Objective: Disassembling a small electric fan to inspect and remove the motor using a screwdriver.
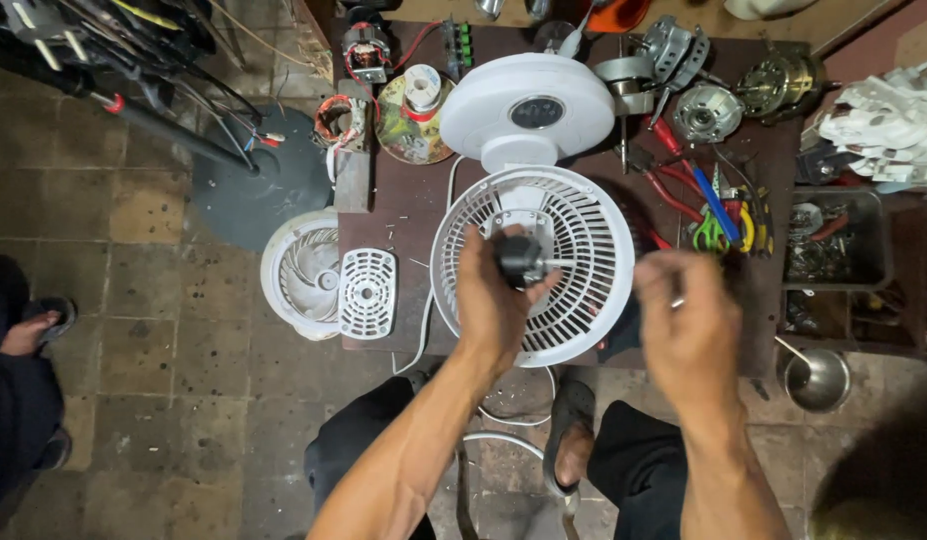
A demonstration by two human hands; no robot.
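Head view looks down at a small black plastic knob-like part in the left hand. It sits over the middle of a round white plastic fan grille, which lies flat near the front edge of the dark brown wooden surface. The black part looks light, hard and smooth, so it may slip; pinching its sides seems the best way to hold it. The grille looks light and thin, and its ribs could snap if pressed, so its outer ring is the safe place to take hold.

Left grip is closed around the black part, fingers curled tight. The right hand hovers just right of the grille and is blurred; its fingers seem bunched narrow around something small and shiny, but I cannot tell what.

Behind the grille stands a round white fan base. A white slotted cover lies at the left edge, and red and blue tools lie to the right.
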